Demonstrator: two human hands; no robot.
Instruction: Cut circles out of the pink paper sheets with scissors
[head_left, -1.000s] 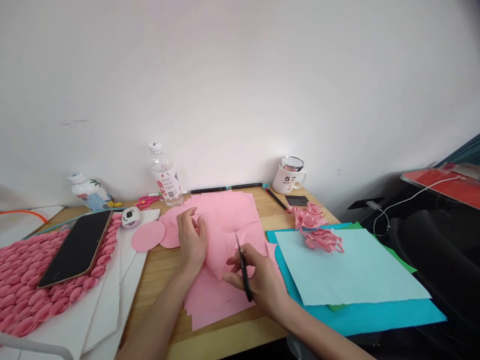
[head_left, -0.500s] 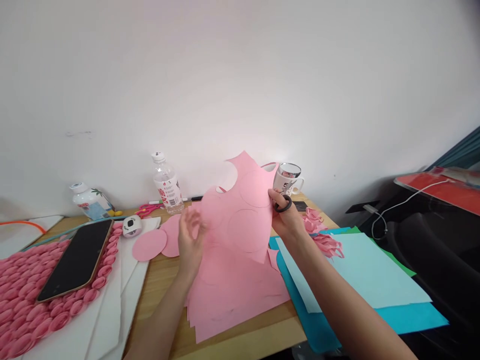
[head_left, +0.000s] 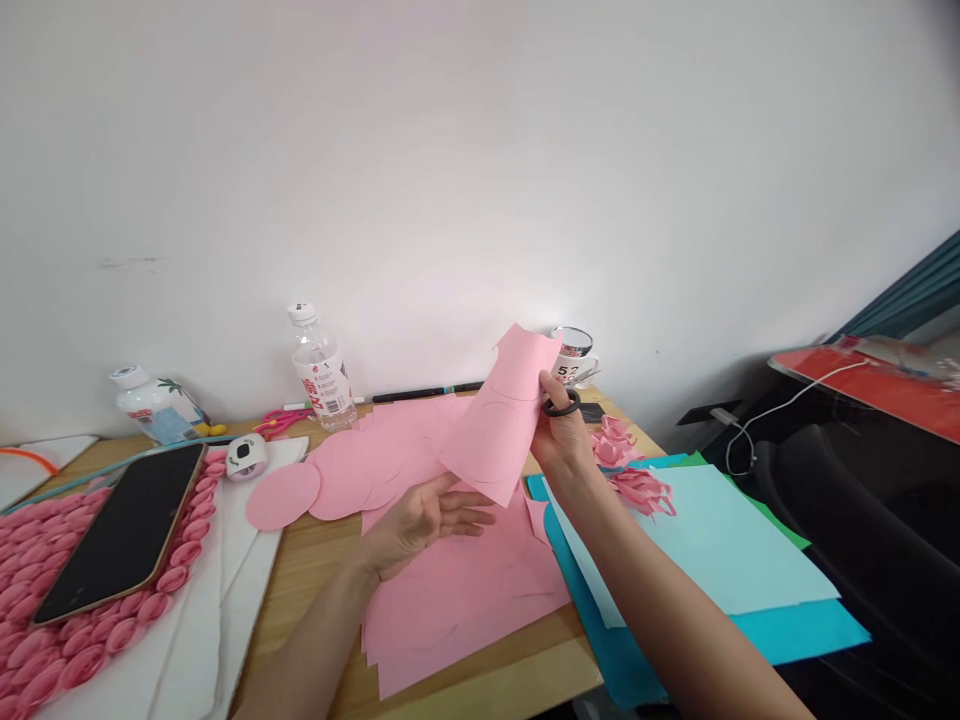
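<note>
My right hand (head_left: 564, 440) grips a pink paper sheet (head_left: 495, 425) by its right edge. In the same hand are scissors, their black handle ring (head_left: 576, 402) showing at the fingers. Pencil-drawn circles mark the raised, slightly curled sheet, and its upper left edge has a cut-out notch. My left hand (head_left: 420, 520) is open below it, fingers stretched out near the sheet's lower edge; I cannot tell if they touch. Beneath lies a stack of pink paper (head_left: 450, 640). To the left, cut pink circles (head_left: 283, 496) overlap in a row on the wooden table.
Left are a phone (head_left: 120, 530) on pink petal-like pieces, a white round device (head_left: 247, 457), pink-handled scissors (head_left: 279, 421) and two bottles, one clear (head_left: 322, 375). A mug (head_left: 574, 355), pink scraps (head_left: 641, 490) and light blue sheets (head_left: 697, 540) are right.
My left hand has moved right, from near the circles to below the raised sheet. The sheet has turned and curled in my right hand, uncovering more circles behind it.
</note>
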